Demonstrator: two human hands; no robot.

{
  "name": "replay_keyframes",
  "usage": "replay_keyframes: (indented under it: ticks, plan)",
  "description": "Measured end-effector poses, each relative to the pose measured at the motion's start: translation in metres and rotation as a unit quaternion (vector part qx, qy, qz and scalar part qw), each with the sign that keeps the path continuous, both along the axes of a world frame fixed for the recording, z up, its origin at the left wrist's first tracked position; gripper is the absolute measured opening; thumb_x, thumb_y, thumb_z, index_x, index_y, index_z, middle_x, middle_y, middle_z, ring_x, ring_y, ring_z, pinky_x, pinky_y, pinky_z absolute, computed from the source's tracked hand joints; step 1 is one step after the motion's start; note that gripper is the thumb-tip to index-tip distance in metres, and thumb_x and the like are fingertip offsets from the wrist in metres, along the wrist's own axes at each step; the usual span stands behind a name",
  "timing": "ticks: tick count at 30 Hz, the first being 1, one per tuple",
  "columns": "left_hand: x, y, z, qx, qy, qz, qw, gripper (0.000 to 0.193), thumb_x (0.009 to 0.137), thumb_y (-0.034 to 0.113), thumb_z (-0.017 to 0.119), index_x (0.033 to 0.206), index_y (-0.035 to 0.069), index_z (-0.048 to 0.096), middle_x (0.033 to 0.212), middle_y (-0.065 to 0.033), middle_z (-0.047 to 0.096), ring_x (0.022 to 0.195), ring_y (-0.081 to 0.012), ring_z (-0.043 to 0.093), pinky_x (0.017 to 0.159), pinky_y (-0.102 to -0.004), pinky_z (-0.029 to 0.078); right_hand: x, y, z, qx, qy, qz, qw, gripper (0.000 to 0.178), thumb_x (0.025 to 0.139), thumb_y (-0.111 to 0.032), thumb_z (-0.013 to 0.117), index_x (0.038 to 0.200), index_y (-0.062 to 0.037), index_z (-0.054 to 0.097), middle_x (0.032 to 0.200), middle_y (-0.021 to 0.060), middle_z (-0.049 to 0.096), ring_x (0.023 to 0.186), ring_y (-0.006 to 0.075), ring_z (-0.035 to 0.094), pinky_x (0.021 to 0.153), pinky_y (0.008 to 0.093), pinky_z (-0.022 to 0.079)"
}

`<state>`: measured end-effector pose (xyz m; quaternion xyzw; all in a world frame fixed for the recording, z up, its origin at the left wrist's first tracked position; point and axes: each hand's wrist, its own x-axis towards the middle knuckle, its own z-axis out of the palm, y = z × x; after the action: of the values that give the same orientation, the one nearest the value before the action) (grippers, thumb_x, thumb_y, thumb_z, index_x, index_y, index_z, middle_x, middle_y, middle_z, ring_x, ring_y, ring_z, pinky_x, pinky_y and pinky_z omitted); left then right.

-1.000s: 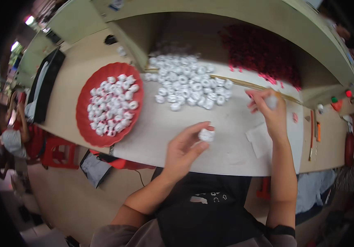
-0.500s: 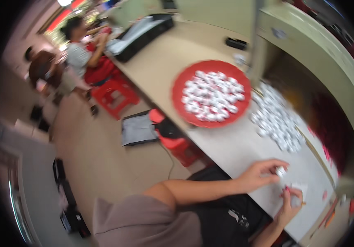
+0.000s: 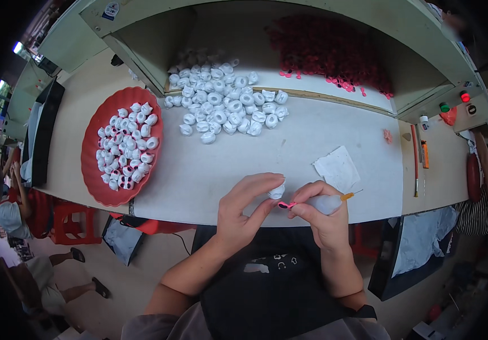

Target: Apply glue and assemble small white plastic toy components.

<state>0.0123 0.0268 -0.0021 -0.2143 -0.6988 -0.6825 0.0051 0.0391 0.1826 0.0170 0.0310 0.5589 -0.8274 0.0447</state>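
Note:
Between the thumb and fingers of my left hand (image 3: 243, 208) is a small white moulded piece (image 3: 277, 191). My right hand (image 3: 329, 218) pinches a small pink piece with a black middle (image 3: 285, 205), close beside the white piece. The same hand also grips a translucent squeeze bottle (image 3: 325, 204) with an orange-based needle tip pointing to the right. Both hands are above the pale work sheet (image 3: 198, 170) near the table's front edge. A creased white paper (image 3: 337, 168) lies just beyond my right hand.
A red scalloped tray (image 3: 92, 164) at left bears white pieces, some with pink and black. White pieces (image 3: 221, 99) are heaped at the shelf's front; pink pieces (image 3: 334, 51) fill its right side. A brush (image 3: 415, 158) and orange cutter (image 3: 425, 154) lie right. Other people are on both sides.
My view has swung from the left to face the table and shelf. My hands have come closer together, and the pink piece now shows in my right fingers.

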Motion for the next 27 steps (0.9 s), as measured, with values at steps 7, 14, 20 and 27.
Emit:
replay_keyframes:
  ticks: [7,14,20,27]
  plan:
    - [0.002,-0.002,0.003,-0.027,0.027,-0.011,0.999,0.031,0.068,-0.009,0.057,0.098,-0.002,0.054,0.102,-0.0149,0.053,0.098,-0.0229,0.050,0.082,-0.0307,0.041,-0.003,-0.005,-0.006,-0.033,-0.012,0.001,0.999,0.009,0.072,0.001,0.059,0.078,0.0003,0.052,0.075,0.0063,0.056,0.067,0.0101,0.053,0.061,0.0217,0.044]
    - [0.004,0.004,-0.001,0.124,-0.075,-0.055,0.988,0.030,0.071,-0.006,0.057,0.101,-0.001,0.052,0.104,-0.0137,0.053,0.098,-0.0218,0.051,0.084,-0.0314,0.040,0.000,-0.005,-0.008,-0.011,0.000,-0.010,1.000,0.011,0.072,0.001,0.060,0.075,-0.0017,0.050,0.075,0.0051,0.055,0.067,0.0086,0.051,0.062,0.0207,0.041]
    - [0.004,0.000,0.000,0.177,-0.144,-0.091,0.969,0.025,0.074,0.001,0.057,0.099,0.000,0.050,0.104,-0.0188,0.051,0.096,-0.0226,0.051,0.083,-0.0327,0.041,0.003,-0.009,-0.010,0.060,0.035,-0.057,0.996,0.019,0.069,0.002,0.062,0.079,-0.0026,0.047,0.072,0.0031,0.052,0.068,0.0072,0.050,0.064,0.0203,0.040]
    - [0.007,-0.004,-0.003,0.192,-0.152,-0.132,0.960,0.024,0.075,-0.003,0.054,0.098,-0.002,0.053,0.104,-0.0169,0.052,0.102,-0.0246,0.047,0.088,-0.0361,0.035,0.005,-0.007,-0.007,-0.007,0.060,0.031,0.998,0.032,0.068,0.003,0.063,0.098,0.0009,0.051,0.080,0.0071,0.057,0.073,0.0094,0.054,0.066,0.0208,0.042]
